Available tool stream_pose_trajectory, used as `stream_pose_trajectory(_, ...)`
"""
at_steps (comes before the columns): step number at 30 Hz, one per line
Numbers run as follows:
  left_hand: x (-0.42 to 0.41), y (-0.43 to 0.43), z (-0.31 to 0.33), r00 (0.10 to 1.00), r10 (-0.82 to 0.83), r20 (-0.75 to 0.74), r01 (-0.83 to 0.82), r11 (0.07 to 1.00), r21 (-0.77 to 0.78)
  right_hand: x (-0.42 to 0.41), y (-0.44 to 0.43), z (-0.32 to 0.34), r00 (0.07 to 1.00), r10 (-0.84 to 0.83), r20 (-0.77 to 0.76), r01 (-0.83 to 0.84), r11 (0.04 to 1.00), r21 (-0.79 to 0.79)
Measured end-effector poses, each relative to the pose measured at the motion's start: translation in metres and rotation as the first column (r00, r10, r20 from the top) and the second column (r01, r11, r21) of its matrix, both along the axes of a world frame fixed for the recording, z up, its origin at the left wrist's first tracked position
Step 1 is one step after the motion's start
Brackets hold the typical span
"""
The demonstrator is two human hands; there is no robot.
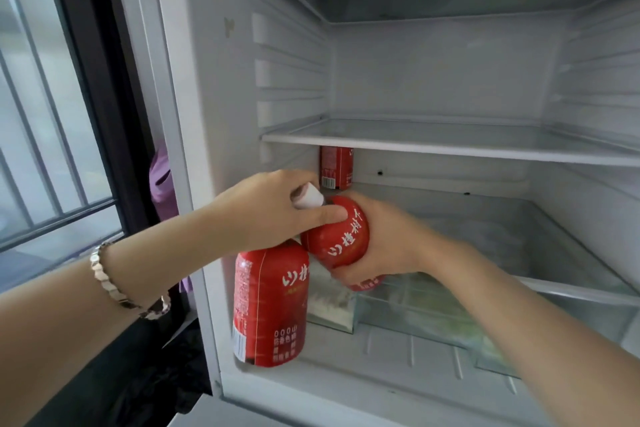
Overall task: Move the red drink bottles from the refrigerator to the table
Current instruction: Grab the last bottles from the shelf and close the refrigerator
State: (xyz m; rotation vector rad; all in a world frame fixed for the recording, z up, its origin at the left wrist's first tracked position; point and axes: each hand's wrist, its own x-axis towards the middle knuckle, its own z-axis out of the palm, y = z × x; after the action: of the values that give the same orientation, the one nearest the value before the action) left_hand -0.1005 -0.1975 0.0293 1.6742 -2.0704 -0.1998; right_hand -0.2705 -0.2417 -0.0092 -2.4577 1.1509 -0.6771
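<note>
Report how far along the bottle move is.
Done: nothing can be confirmed; the table is out of view. In hand: the left hand holds one red bottle by its top, and the right hand grips a second, tilted bottle. Left: a third red bottle stands at the back under the shelf; all three need carrying to the table.
</note>
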Motion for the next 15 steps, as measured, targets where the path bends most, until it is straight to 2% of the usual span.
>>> stream_pose_trajectory(3, 0.004, -0.003, -0.003, 0.998, 0.037, -0.041, -0.036, 0.999, 0.024, 0.002, -0.003, 0.000, 0.990, 0.141, 0.011, -0.139, 0.957, 0.256)
stream_pose_trajectory(4, 0.003, -0.004, -0.003, 0.998, 0.052, -0.044, -0.051, 0.998, 0.022, 0.002, -0.003, 0.002, 0.980, 0.183, 0.074, -0.197, 0.913, 0.356)
stream_pose_trajectory(6, 0.003, -0.009, -0.004, 0.997, 0.075, -0.029, -0.075, 0.997, 0.011, 0.006, -0.011, 0.007, 0.946, 0.130, 0.298, -0.243, 0.893, 0.380)
stream_pose_trajectory(8, 0.002, -0.014, -0.005, 0.995, 0.097, 0.016, -0.098, 0.994, 0.043, 0.015, -0.039, 0.009, 0.897, -0.112, 0.428, -0.006, 0.964, 0.265)
stream_pose_trajectory(10, 0.004, -0.018, -0.005, 0.992, 0.115, 0.052, -0.120, 0.988, 0.098, 0.028, -0.083, 0.004, 0.884, -0.272, 0.380, 0.200, 0.955, 0.219)
stream_pose_trajectory(13, 0.007, -0.021, -0.005, 0.992, 0.115, 0.051, -0.120, 0.984, 0.131, 0.045, -0.143, -0.008, 0.888, -0.396, 0.232, 0.290, 0.877, 0.384)
stream_pose_trajectory(15, 0.009, -0.023, -0.004, 0.991, 0.120, 0.050, -0.126, 0.982, 0.138, 0.054, -0.167, -0.010, 0.841, -0.486, 0.238, 0.340, 0.816, 0.467)
